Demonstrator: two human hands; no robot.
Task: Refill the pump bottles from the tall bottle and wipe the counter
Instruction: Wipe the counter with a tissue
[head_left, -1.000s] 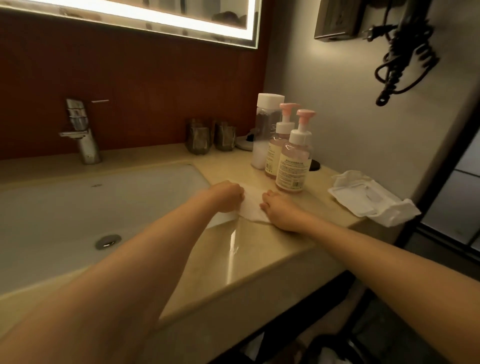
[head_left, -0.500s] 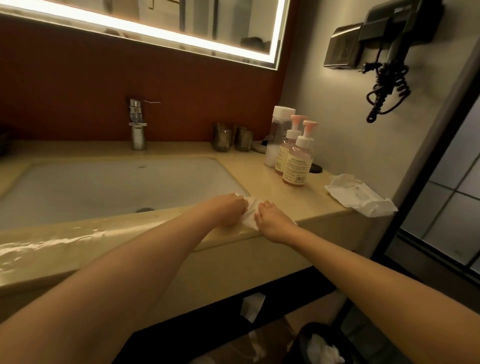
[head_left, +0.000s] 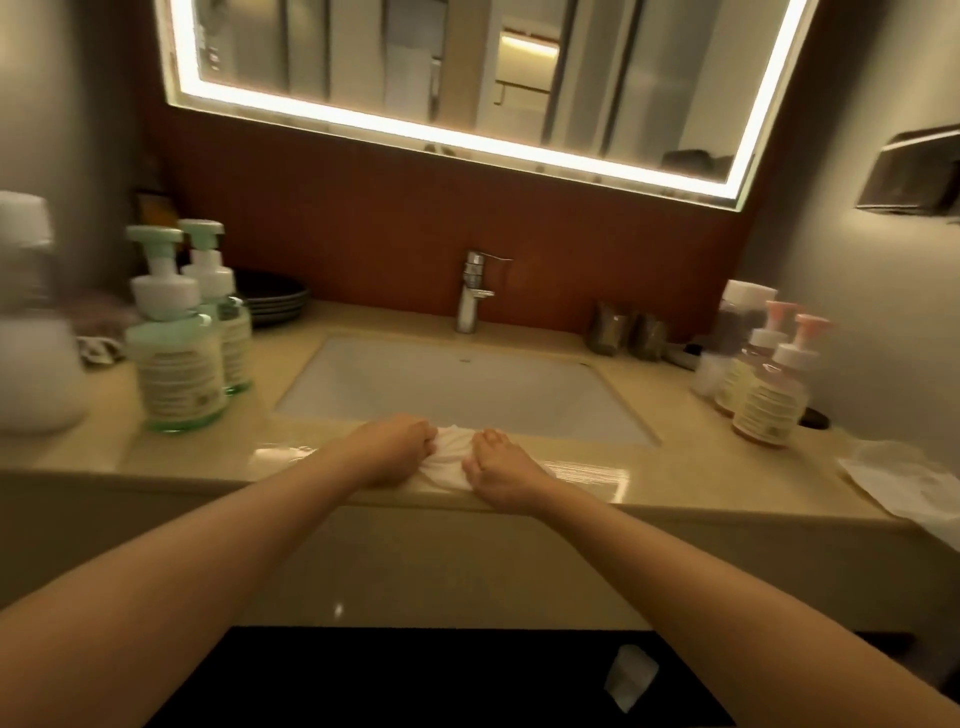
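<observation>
left hand (head_left: 387, 449) and right hand (head_left: 501, 470), fingers pinching white cloth (head_left: 451, 460), counter (head_left: 675, 483) front edge

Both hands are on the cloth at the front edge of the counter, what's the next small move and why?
Probably slide the cloth left along the front strip toward the green pump bottles. Left hand and right hand both press it there, ahead of the sink, and a wet sheen lies on the counter on both sides.
</observation>
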